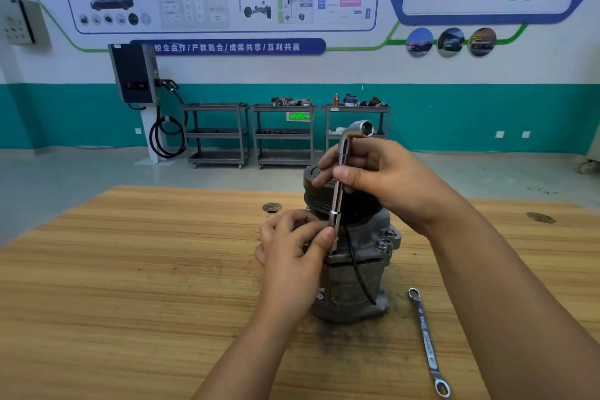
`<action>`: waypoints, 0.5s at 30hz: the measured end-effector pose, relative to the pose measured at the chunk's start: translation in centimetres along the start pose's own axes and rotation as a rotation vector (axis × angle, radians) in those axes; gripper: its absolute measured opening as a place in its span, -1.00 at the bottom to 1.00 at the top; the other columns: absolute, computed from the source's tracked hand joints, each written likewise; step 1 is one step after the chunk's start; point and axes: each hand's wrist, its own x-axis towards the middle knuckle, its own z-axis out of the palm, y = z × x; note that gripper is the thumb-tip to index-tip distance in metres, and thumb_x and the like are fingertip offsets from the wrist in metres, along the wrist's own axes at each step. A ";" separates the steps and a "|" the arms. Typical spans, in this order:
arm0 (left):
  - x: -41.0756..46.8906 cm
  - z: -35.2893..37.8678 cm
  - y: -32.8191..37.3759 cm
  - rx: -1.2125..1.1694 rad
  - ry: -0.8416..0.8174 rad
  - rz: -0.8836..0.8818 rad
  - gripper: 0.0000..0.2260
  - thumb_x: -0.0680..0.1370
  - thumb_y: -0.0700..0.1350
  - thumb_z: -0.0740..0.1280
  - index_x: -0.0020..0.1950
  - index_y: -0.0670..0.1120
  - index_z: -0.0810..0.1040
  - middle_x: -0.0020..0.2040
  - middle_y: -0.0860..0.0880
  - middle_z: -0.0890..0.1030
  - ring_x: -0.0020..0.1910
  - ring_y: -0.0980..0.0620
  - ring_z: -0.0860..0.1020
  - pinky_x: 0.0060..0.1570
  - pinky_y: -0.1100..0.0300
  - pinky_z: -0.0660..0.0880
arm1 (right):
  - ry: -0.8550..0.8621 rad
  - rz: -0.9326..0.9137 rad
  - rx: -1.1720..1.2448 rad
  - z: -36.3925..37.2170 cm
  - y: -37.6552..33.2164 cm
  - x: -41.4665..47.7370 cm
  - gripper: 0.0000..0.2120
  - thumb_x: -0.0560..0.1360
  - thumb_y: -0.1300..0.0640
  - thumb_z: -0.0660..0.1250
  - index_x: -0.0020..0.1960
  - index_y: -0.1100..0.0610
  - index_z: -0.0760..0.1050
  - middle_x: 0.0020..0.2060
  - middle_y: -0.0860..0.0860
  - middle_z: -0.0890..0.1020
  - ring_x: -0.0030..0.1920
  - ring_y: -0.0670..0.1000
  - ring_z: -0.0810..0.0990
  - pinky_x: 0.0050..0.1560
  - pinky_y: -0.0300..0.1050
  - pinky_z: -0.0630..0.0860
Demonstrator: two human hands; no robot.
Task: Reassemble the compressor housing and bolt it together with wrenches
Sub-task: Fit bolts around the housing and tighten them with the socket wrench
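- The right hand (383, 178) is pinching the upright shaft of the L-shaped socket wrench (339, 191) between its thumb and curled fingers, with the bent socket end opening at 12 o'clock above the hand.
- The left hand (289, 247) is pinching the wrench's lower end, thumb pressing on the shaft and fingers curling in at the housing's 9 o'clock side.
- The compressor housing (354, 282) is standing upright on the wooden table (130, 269), its black pulley (360, 204) on top and 2 bolts (384, 242) showing at its 3 o'clock flange.
- 1 ring spanner (427, 341) is lying flat at 4 o'clock, apart from the housing.
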 end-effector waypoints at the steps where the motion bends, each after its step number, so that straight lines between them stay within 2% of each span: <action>1: 0.0 0.0 0.0 -0.009 -0.015 -0.008 -0.77 0.52 0.01 0.33 -0.27 0.32 0.46 -0.03 0.27 0.48 0.12 0.19 0.24 0.26 -0.09 0.23 | -0.004 0.002 -0.005 0.0 -0.1 0.0 -0.85 0.52 0.33 0.24 -0.04 0.13 0.52 -0.22 -0.04 0.71 -0.09 -0.12 0.66 -0.18 -0.41 0.47; 4: -0.2 0.0 0.2 -0.005 -0.018 -0.016 -0.89 0.47 0.18 0.28 -0.24 0.25 0.44 -0.03 0.24 0.50 0.11 0.19 0.26 0.23 -0.11 0.27 | 0.045 -0.012 -0.052 0.2 0.2 0.2 -0.91 0.49 0.30 0.30 -0.10 0.12 0.51 -0.28 -0.03 0.70 -0.17 -0.10 0.68 -0.21 -0.36 0.49; 5: -0.2 0.0 0.2 0.003 -0.008 -0.021 -0.86 0.45 0.23 0.30 -0.24 0.23 0.44 -0.04 0.22 0.50 0.12 0.18 0.28 0.22 -0.11 0.29 | 0.090 -0.020 -0.068 0.5 0.3 0.3 -0.94 0.45 0.24 0.37 -0.12 0.13 0.51 -0.30 0.00 0.70 -0.20 -0.08 0.68 -0.21 -0.29 0.52; 8: 0.0 -0.1 0.1 -0.030 0.041 -0.032 -0.84 0.42 0.09 0.41 -0.31 0.23 0.46 -0.05 0.22 0.52 0.14 0.14 0.30 0.22 -0.13 0.30 | 0.203 -0.035 -0.133 0.7 0.6 0.6 -0.67 0.27 0.03 0.50 -0.09 0.20 0.53 -0.28 0.08 0.67 -0.23 0.01 0.67 -0.19 -0.07 0.57; 9: 0.0 -0.1 0.1 -0.040 0.038 -0.036 -0.82 0.43 0.05 0.41 -0.32 0.25 0.47 -0.05 0.24 0.52 0.14 0.16 0.29 0.23 -0.13 0.28 | 0.185 -0.029 -0.111 0.6 0.5 0.5 -0.71 0.30 0.04 0.49 -0.07 0.17 0.54 -0.25 0.07 0.68 -0.20 0.00 0.67 -0.17 -0.10 0.56; 11: 0.1 -0.2 -0.1 -0.037 0.012 -0.042 -0.79 0.48 0.01 0.36 -0.30 0.28 0.49 -0.02 0.28 0.49 0.14 0.19 0.26 0.26 -0.11 0.26 | 0.084 -0.013 -0.027 0.2 0.4 0.3 -0.89 0.44 0.20 0.38 -0.03 0.11 0.53 -0.22 -0.01 0.71 -0.13 -0.08 0.68 -0.16 -0.29 0.53; 12: 0.0 -0.1 -0.1 -0.043 -0.001 -0.050 -0.79 0.51 0.01 0.33 -0.28 0.28 0.49 -0.01 0.28 0.49 0.15 0.20 0.26 0.28 -0.11 0.24 | 0.057 -0.007 -0.014 0.0 0.4 0.1 -0.87 0.48 0.27 0.33 -0.02 0.09 0.53 -0.21 -0.05 0.71 -0.10 -0.11 0.67 -0.17 -0.37 0.50; 13: 0.0 -0.1 -0.1 -0.056 -0.004 -0.063 -0.81 0.53 0.02 0.29 -0.27 0.27 0.49 -0.01 0.28 0.49 0.15 0.19 0.26 0.29 -0.11 0.23 | 0.046 -0.005 -0.031 -0.1 0.3 0.0 -0.85 0.50 0.31 0.29 -0.02 0.09 0.52 -0.21 -0.06 0.71 -0.09 -0.12 0.67 -0.18 -0.40 0.49; 15: 0.1 -0.1 0.1 -0.058 0.003 -0.084 -0.84 0.52 0.14 0.24 -0.26 0.25 0.47 -0.03 0.25 0.49 0.13 0.18 0.28 0.28 -0.12 0.24 | 0.099 -0.021 -0.082 0.2 0.5 0.1 -0.87 0.48 0.29 0.33 -0.08 0.07 0.52 -0.26 -0.01 0.70 -0.14 -0.07 0.67 -0.16 -0.31 0.51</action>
